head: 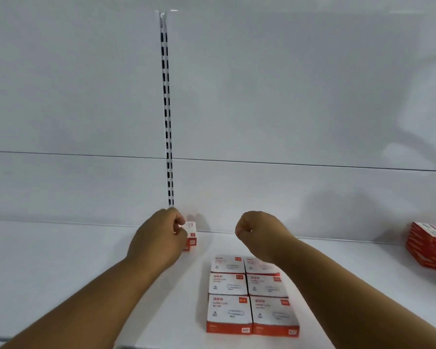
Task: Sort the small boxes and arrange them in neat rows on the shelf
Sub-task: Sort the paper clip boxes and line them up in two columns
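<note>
Low centre of the frame, six small boxes (pixel 252 295) sit in two rows on the shelf (pixel 61 260). Behind, the right hand (pixel 256 230) is fisted, empty. The left hand (pixel 161 238) pinches a stacked box (pixel 191 235); it could topple.

L hand (pixel 161 235) grips small box (pixel 191 235) at shelf (pixel 61 260) back; R hand (pixel 256 230) fisted above box rows (pixel 249 295)
</note>
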`<state>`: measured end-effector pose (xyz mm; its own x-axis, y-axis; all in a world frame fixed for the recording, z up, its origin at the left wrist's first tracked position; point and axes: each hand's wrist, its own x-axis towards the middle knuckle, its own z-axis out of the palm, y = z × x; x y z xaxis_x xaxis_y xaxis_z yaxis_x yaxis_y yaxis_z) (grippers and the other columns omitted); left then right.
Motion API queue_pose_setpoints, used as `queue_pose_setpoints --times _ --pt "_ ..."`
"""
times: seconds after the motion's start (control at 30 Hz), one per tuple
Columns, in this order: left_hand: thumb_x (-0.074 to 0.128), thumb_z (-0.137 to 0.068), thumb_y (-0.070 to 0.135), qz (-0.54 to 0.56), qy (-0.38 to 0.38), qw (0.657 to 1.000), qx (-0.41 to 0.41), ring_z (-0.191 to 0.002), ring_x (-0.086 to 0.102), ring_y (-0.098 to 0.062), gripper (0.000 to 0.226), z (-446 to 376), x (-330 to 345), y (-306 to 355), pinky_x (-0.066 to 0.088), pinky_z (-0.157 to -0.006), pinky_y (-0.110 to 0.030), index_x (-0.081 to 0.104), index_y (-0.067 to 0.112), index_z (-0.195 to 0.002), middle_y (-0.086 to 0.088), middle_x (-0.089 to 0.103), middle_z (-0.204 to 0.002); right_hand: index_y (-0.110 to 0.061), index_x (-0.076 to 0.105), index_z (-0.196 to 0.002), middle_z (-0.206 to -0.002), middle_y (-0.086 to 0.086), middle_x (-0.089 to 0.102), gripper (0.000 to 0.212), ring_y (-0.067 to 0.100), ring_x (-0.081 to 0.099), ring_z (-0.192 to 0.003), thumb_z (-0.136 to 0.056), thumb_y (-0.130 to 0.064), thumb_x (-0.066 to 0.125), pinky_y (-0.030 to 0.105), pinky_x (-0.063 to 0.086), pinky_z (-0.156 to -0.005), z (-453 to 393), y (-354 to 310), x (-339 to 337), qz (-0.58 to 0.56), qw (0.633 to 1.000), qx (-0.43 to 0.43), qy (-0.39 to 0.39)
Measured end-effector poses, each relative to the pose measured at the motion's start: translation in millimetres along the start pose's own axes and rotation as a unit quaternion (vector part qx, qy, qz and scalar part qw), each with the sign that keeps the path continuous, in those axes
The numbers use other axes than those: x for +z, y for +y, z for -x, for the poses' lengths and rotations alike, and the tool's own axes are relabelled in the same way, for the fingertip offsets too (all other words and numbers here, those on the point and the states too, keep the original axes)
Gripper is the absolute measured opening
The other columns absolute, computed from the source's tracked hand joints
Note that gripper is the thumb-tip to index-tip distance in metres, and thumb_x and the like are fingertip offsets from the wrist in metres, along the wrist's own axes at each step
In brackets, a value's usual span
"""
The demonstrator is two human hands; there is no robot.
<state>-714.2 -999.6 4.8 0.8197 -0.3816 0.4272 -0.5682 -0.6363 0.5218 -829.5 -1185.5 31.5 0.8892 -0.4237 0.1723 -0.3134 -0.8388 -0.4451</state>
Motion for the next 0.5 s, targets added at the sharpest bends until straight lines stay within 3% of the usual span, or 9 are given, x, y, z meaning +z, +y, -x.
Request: queue_pose_setpoints --times 0.13,0.3,0.43,0.5 --pt "0.051 -0.094 0.045 -0.126 0.000 0.990 -0.057 -0.112 0.049 -0.025 0.040 -26.2 5.3 -33.3 0.046 -0.090 -0.036 0.061 0.018 -0.121 -0.007 0.055 -0.118 -0.023 0.064 -0.093 -0.095 -0.007 0.066 0.011 0.015 0.060 -0.090 -0.092 -0.029 0.055 0.028 0.051 -0.078 -24.2 -39.2 19.2 0.003 1.000 -0.021 -0.018" --pt "0.043 -0.092 0.057 -0.101 -0.045 0.990 -0.087 -0.109 0.054 -0.027 0.049 -28.9 18.8 -52.6 0.045 -0.090 -0.036 0.064 0.022 -0.119 -0.007 0.059 -0.114 -0.014 0.048 -0.137 -0.136 0.006 0.055 0.054 0.025 0.054 -0.118 -0.096 -0.050 0.049 0.034 0.044 -0.095 -53.2 -76.6 45.7 0.049 0.992 0.031 -0.111" --pt "0.048 -0.092 0.051 -0.039 -0.058 0.993 -0.091 -0.111 0.052 -0.025 0.042 -29.4 13.8 -59.2 0.045 -0.091 -0.036 0.063 0.024 -0.120 -0.004 0.060 -0.116 -0.009 0.054 -0.127 -0.115 0.009 0.063 0.043 0.025 0.062 -0.103 -0.096 -0.039 0.055 0.038 0.053 -0.091 -64.2 -82.9 60.6 0.007 0.992 0.070 -0.109" --pt "0.052 -0.091 0.047 -0.024 -0.057 0.995 -0.081 -0.117 0.049 -0.023 0.039 -28.9 9.5 -57.9 0.042 -0.094 -0.036 0.058 0.028 -0.125 0.000 0.059 -0.123 -0.006 0.057 -0.122 -0.105 0.009 0.063 0.036 0.023 0.064 -0.090 -0.094 -0.029 0.061 0.035 0.056 -0.081 -68.5 -83.0 59.9 -0.038 0.990 0.088 -0.103"
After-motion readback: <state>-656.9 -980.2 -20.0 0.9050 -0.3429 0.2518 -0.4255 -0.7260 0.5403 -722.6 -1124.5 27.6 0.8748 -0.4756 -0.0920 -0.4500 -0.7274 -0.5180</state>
